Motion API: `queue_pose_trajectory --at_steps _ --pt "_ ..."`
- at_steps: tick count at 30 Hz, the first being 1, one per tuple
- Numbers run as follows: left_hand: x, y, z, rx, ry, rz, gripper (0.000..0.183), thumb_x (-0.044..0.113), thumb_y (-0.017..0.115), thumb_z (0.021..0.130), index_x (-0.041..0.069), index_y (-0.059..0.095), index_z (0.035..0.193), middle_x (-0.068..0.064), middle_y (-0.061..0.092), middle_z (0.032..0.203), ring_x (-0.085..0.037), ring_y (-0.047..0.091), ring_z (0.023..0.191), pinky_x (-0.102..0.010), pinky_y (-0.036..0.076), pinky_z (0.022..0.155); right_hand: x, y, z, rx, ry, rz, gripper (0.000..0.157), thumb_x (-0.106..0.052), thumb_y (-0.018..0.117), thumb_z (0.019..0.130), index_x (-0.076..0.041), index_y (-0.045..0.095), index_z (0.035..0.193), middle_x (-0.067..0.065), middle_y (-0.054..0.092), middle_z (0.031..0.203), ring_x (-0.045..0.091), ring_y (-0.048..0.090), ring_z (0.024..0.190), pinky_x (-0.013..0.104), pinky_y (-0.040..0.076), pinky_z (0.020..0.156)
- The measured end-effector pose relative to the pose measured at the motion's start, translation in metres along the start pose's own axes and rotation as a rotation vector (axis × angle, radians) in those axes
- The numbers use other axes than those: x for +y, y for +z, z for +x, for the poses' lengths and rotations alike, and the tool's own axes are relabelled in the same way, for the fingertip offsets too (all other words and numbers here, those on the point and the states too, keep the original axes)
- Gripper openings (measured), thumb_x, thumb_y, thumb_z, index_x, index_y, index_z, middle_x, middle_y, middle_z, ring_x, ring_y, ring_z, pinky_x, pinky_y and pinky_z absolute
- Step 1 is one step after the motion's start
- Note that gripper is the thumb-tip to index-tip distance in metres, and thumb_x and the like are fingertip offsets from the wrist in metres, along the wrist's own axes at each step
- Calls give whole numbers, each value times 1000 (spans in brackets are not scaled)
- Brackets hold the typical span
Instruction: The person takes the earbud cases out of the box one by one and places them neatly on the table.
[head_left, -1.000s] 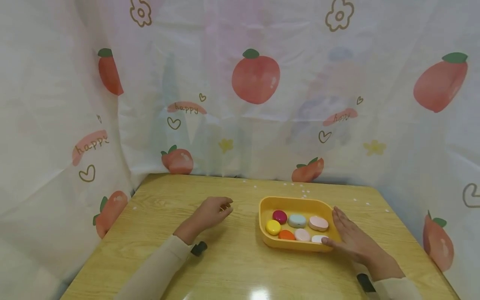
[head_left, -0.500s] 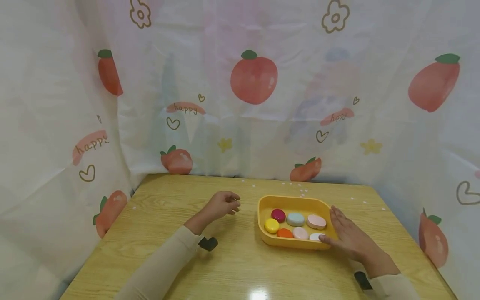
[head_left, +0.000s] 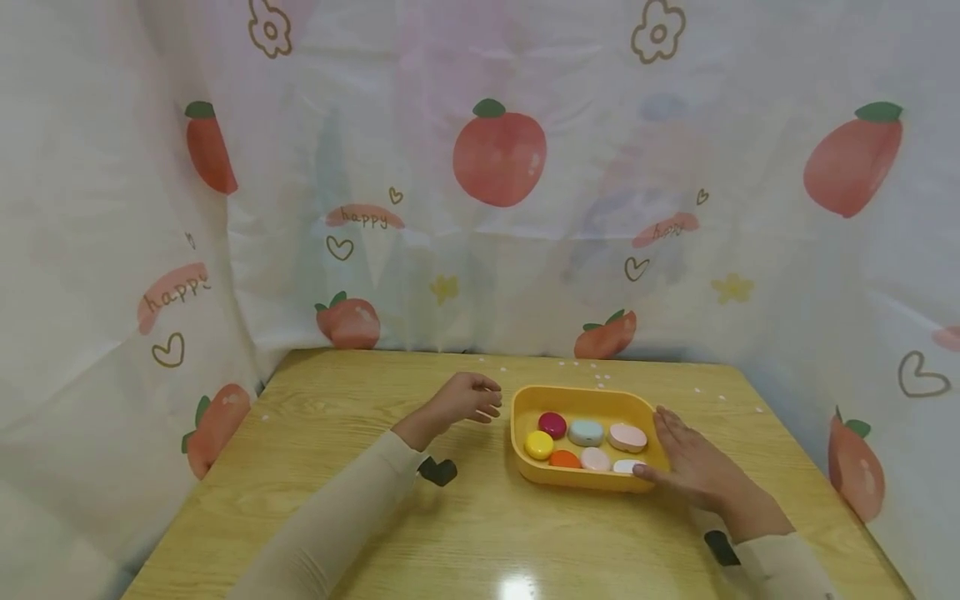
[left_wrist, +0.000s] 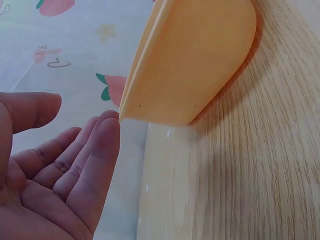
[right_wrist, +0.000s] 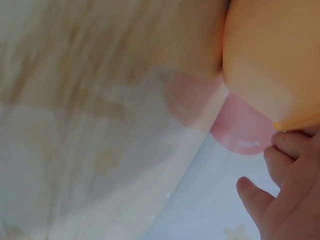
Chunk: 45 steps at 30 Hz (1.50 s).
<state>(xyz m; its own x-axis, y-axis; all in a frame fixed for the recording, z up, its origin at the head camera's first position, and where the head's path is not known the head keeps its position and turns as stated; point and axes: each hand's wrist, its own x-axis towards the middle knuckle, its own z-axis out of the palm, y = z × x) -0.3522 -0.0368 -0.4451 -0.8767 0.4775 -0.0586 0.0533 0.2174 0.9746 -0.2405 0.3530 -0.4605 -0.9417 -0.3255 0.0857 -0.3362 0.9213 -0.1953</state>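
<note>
A yellow tray (head_left: 525, 400) with tall rounded walls stands on the table. In it lie several small glossy rounded pieces: a maroon one (head_left: 552, 426), a yellow one (head_left: 538, 445), a light blue oval (head_left: 586, 432), a pink oval (head_left: 627, 437), an orange one (head_left: 565, 459), a pale pink one (head_left: 596, 459) and a white one (head_left: 628, 467), partly hidden by the front wall. My right hand (head_left: 697, 467) rests along the tray's right end, thumb at the front corner, fingers mostly straight. Just left of the tray, my left hand (head_left: 465, 398) holds nothing, its fingers loosely bent.
The wood-grain table (head_left: 360, 517) is enclosed at the back and sides by a white fruit-print curtain (head_left: 420, 275). Small white specks (head_left: 592, 365) dot the table's back edge. A dark strap (head_left: 438, 471) sits at the left wrist, another (head_left: 722, 547) at the right.
My left hand has moved right and slightly farther back, up close to the tray. The right hand has stayed at the tray's right end. The head view has shifted a little.
</note>
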Motion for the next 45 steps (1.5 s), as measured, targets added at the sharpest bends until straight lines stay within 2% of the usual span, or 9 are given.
queue_pose_trajectory --at_steps 6,9,12,17,24,30,36,40,45 --pt "6 11 7 -19 -15 23 32 14 63 96 -6 61 121 -15 68 104 -24 69 87 -35 58 75 1 -4 -2 8 -36 -15 94 -55 55 94 13 19 148 28 15 156 45 15 142 62 20 109" --pt "10 14 10 -26 -15 22 34 17 61 98 -7 60 122 -19 67 105 -23 69 86 -34 58 75 0 -4 -1 25 -56 -33 92 -55 52 95 11 18 149 26 13 157 43 13 143 61 18 110" --pt "13 18 14 -37 -21 7 34 14 62 96 -9 60 122 -20 67 106 -24 69 86 -35 58 75 -1 -2 0 32 -60 -49 91 -54 52 95 10 18 150 25 13 158 42 12 143 60 19 110" --pt "19 27 22 -64 -42 16 32 9 66 93 -8 61 120 -16 68 102 -24 69 86 -34 58 74 -2 0 -3 24 -56 -35 91 -53 53 95 12 19 149 27 14 157 43 13 143 61 21 109" --pt "35 42 36 -101 -100 -29 31 9 66 93 -5 61 120 -19 65 112 -27 67 93 -37 58 76 -4 3 -3 25 -45 -21 92 -55 53 94 11 21 149 27 16 156 43 14 143 61 22 109" --pt "41 61 47 -130 -143 65 30 7 66 93 -6 62 119 -15 67 105 -29 68 94 -37 58 73 -2 3 -3 10 -27 -30 93 -57 52 94 11 19 149 26 14 157 42 13 143 60 20 110" --pt "43 76 58 -111 -176 146 20 6 68 90 -6 68 106 -14 67 98 -31 66 95 -37 58 73 1 1 -4 15 -25 -19 93 -55 53 94 11 19 149 26 13 157 41 12 143 60 20 110" --pt "43 83 61 -70 -217 210 14 8 70 89 -3 69 96 -13 66 95 -28 64 91 -39 58 76 1 3 -3 17 -27 -23 93 -56 52 94 11 18 149 25 13 158 41 13 144 59 20 111" --pt "41 90 67 -8 -282 308 17 13 74 85 0 66 92 -9 63 90 -26 61 89 -40 56 81 2 5 -3 21 -25 -32 94 -57 52 94 11 19 149 25 13 157 40 13 144 59 20 111"
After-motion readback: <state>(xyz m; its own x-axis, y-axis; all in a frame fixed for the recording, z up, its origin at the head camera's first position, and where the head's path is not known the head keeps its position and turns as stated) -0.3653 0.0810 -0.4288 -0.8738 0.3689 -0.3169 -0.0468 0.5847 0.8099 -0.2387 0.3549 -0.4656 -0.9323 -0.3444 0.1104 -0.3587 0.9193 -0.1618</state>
